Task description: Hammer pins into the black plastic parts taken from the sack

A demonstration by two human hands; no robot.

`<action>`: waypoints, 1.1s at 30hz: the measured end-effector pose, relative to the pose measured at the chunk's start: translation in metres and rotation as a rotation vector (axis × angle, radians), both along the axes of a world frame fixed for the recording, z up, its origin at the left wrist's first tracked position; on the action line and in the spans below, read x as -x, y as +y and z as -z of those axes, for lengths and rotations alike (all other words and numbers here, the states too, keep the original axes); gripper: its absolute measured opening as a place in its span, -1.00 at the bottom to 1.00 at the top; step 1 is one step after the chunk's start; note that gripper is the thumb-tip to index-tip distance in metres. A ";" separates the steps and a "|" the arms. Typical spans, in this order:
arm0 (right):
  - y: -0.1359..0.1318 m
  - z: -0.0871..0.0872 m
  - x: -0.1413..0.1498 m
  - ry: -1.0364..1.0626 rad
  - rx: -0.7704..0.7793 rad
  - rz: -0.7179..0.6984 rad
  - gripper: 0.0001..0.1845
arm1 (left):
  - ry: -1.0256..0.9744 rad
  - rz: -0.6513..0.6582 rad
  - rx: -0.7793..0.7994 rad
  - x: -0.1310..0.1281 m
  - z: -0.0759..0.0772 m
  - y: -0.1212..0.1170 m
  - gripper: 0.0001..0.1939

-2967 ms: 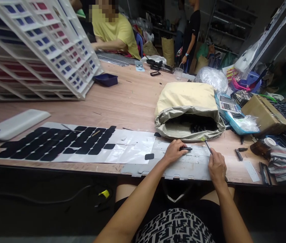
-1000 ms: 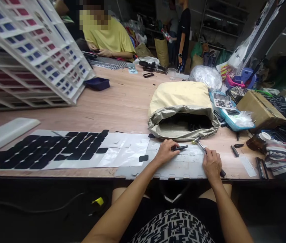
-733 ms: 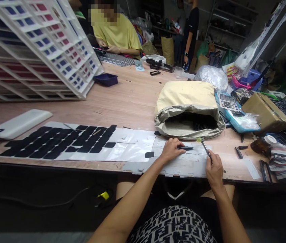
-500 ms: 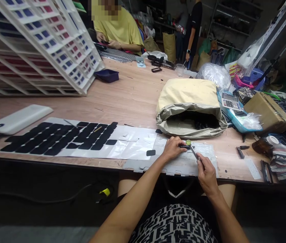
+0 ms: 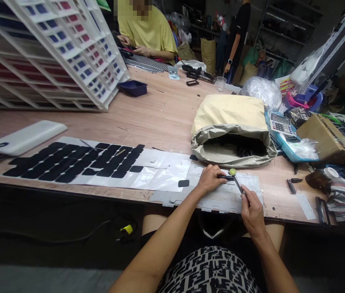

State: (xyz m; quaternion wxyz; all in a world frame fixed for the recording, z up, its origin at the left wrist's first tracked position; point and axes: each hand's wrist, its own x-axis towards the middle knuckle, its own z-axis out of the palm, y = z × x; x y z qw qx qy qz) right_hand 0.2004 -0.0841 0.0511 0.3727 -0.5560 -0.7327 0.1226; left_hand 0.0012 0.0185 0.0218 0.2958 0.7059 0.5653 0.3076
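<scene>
On desk (image 5: 160, 110), sack (image 5: 230, 112) gapes; left hand (image 5: 211, 178), grip pinched on black piece (image 5: 227, 177); right hand (image 5: 253, 207), grip wrapped round hammer (image 5: 237, 184)

Wood-grain table (image 5: 160, 110) bearing white crate (image 5: 56, 53), beige sack (image 5: 230, 112), navy tray (image 5: 135, 90), white sheet (image 5: 157, 179)

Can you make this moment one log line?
left hand: holds black piece | right hand: grips hammer | sack: mouth open, beyond hands

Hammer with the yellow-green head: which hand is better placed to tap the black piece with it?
Probably the right hand: it grips the hammer, whose head is close to the black piece. The left hand is holding that piece.
</scene>
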 end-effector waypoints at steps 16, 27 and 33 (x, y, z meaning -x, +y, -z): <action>0.024 0.019 -0.052 -0.449 -0.172 0.394 -0.63 | -0.016 0.025 -0.041 0.003 -0.005 -0.002 -0.84; 0.023 0.027 -0.052 -0.521 -0.128 0.433 -0.65 | -0.263 0.485 0.284 0.003 0.007 -0.146 -0.72; 0.022 0.025 -0.050 -0.523 -0.151 0.440 -0.66 | 0.156 0.066 0.618 -0.005 0.079 -0.152 -0.70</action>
